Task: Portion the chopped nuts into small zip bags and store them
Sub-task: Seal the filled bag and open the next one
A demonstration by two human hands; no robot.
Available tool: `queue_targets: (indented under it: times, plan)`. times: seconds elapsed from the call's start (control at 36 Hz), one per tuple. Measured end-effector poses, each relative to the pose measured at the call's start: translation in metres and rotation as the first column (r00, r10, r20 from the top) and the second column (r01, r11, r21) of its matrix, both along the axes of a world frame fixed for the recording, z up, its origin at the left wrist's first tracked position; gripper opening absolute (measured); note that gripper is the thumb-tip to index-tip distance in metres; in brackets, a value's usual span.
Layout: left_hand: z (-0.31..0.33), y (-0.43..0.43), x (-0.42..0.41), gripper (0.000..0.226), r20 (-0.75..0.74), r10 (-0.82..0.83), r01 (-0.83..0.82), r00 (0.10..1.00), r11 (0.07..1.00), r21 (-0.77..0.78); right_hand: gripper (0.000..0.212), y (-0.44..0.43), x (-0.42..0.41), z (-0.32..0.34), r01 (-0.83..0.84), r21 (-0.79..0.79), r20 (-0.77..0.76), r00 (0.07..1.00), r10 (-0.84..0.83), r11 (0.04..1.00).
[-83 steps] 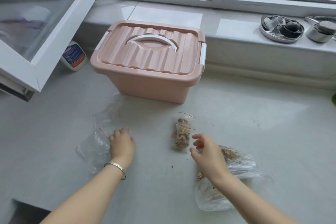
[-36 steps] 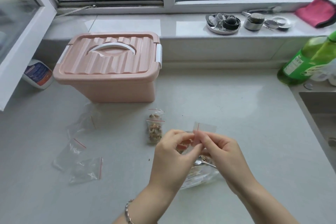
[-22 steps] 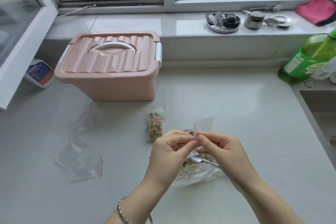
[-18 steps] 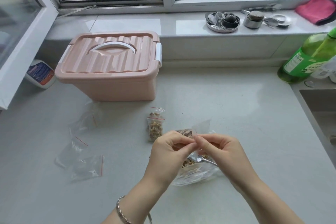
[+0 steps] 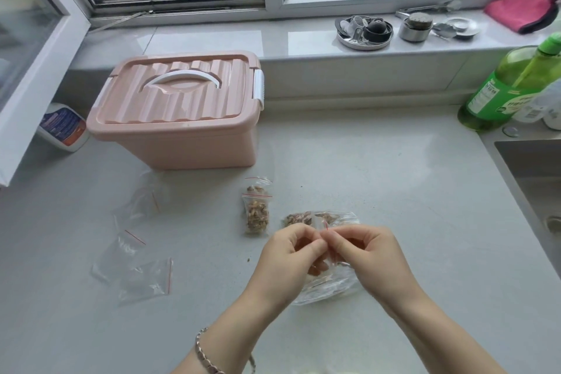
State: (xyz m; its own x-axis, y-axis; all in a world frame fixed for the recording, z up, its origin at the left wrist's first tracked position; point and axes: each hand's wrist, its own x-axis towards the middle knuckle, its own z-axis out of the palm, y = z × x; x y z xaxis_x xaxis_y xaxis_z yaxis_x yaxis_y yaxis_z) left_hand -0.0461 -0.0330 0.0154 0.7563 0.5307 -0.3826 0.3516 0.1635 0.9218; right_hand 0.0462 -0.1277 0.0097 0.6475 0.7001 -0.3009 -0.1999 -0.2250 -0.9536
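Both our hands, left hand (image 5: pixel 291 255) and right hand (image 5: pixel 364 252), pinch the empty zip bag (image 5: pixel 324 226) at its seal (6 o'clock); fingertips could slip, or knock the open nut bag (image 5: pixel 328 285) underneath, spilling nuts.

Small zip bag (image 5: pixel 324 226) lowered, now mostly hidden between fingers (image 5: pixel 315 247).

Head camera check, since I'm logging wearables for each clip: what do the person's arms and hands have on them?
Both forearms are bare, with no sleeves or gloves. The left hand has a silver chain-link bracelet at its wrist; the right hand wears nothing visible.
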Motion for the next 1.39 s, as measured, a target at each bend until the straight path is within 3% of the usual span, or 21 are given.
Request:
queue_targets:
  times: [0.08, 0.14, 0.22, 0.28, 0.33, 0.39, 0.44, 0.47, 0.53, 0.58, 0.61, 0.67, 0.75, 0.83, 0.89, 0.94, 1.14, 1.31, 1.39]
  plan:
    - [-0.006, -0.002, -0.003, 0.021, -0.095, -0.086, 0.105, 0.992, 0.97, 0.22, 0.02, 0.0, -0.006, -0.004, 0.029, -0.01, 0.059, 0.998, -0.028, 1.0]
    - [-0.008, -0.002, -0.004, 0.024, -0.181, -0.151, 0.216, 0.972, 0.88, 0.423, 0.021, 0.0, -0.01, -0.006, 0.04, -0.015, 0.085, 0.996, -0.039, 0.999]
    - [-0.011, -0.002, -0.004, 0.024, -0.204, -0.19, 0.27, 0.96, 0.815, 0.512, 0.019, -0.001, -0.01, -0.009, 0.035, -0.015, 0.089, 0.995, -0.033, 0.999]
    - [-0.012, 0.0, -0.004, 0.021, -0.152, -0.184, 0.228, 0.971, 0.903, 0.363, 0.02, 0.0, -0.007, -0.009, 0.014, -0.002, 0.029, 0.999, -0.014, 1.0]
    - [-0.013, 0.003, -0.004, 0.016, -0.054, -0.146, 0.151, 0.988, 0.984, 0.097, 0.019, -0.001, -0.004, -0.008, -0.009, 0.011, -0.06, 0.998, 0.01, 1.0]
    - [-0.012, 0.005, -0.003, 0.012, 0.024, -0.123, 0.125, 0.992, 0.987, -0.101, 0.019, -0.001, -0.002, -0.006, -0.037, 0.024, -0.127, 0.991, 0.039, 0.999]
    - [-0.01, 0.005, -0.005, 0.01, 0.051, -0.086, 0.094, 0.995, 0.98, -0.176, 0.022, -0.002, 0.001, -0.004, -0.055, 0.024, -0.134, 0.989, 0.058, 0.998]
    - [-0.011, 0.004, -0.006, 0.011, 0.02, -0.061, 0.063, 0.998, 0.99, -0.123, 0.024, -0.003, 0.002, -0.003, -0.058, -0.001, -0.082, 0.995, 0.057, 0.998]
    - [-0.013, 0.003, -0.009, 0.015, -0.147, -0.037, 0.069, 0.988, 0.973, 0.222, 0.025, -0.004, 0.003, -0.006, -0.034, -0.126, 0.147, 0.988, 0.053, 0.991]
    - [-0.015, 0.004, -0.011, 0.023, -0.389, -0.01, 0.248, 0.921, 0.784, 0.568, 0.021, -0.004, 0.004, -0.009, -0.002, -0.254, 0.387, 0.916, 0.104, 0.967]
    - [-0.016, 0.005, -0.012, 0.025, -0.446, 0.032, 0.306, 0.894, 0.685, 0.661, 0.019, -0.004, 0.002, -0.01, 0.008, -0.295, 0.465, 0.875, 0.136, 0.956]
    - [-0.019, 0.005, -0.013, 0.025, -0.38, 0.054, 0.27, 0.923, 0.613, 0.743, 0.015, -0.001, -0.001, -0.012, 0.028, -0.313, 0.525, 0.838, 0.148, 0.949]
    - [-0.025, 0.007, -0.018, 0.019, -0.121, -0.094, 0.152, 0.988, 0.709, 0.688, 0.015, 0.0, 0.0, -0.012, 0.037, -0.248, 0.415, 0.907, 0.072, 0.968]
    - [-0.032, 0.013, -0.024, 0.061, 0.013, -0.247, 0.177, 0.969, 0.728, 0.663, 0.012, 0.003, 0.002, -0.005, -0.024, -0.162, 0.189, 0.981, 0.055, 0.986]
    - [-0.035, 0.015, -0.023, 0.078, 0.013, -0.281, 0.183, 0.96, 0.657, 0.731, 0.011, 0.005, 0.0, -0.002, -0.071, -0.123, 0.12, 0.989, 0.086, 0.99]
    - [-0.038, 0.014, -0.022, 0.072, 0.04, -0.256, 0.13, 0.966, 0.612, 0.78, 0.011, 0.005, -0.002, 0.0, -0.084, -0.112, 0.121, 0.988, 0.097, 0.99]
    - [-0.044, 0.008, -0.022, 0.085, 0.039, -0.258, 0.134, 0.965, 0.62, 0.773, 0.021, 0.005, 0.002, 0.006, -0.005, -0.095, 0.11, 0.994, 0.015, 0.995]
    - [-0.042, 0.002, -0.018, 0.068, 0.093, -0.194, 0.04, 0.977, 0.589, 0.807, 0.027, 0.005, 0.001, 0.003, -0.021, -0.08, 0.076, 0.997, 0.027, 0.997]
    - [-0.041, 0.001, -0.017, 0.057, 0.122, -0.176, -0.005, 0.977, 0.553, 0.833, 0.028, 0.002, 0.002, 0.001, -0.053, -0.086, 0.157, 0.985, 0.066, 0.995]
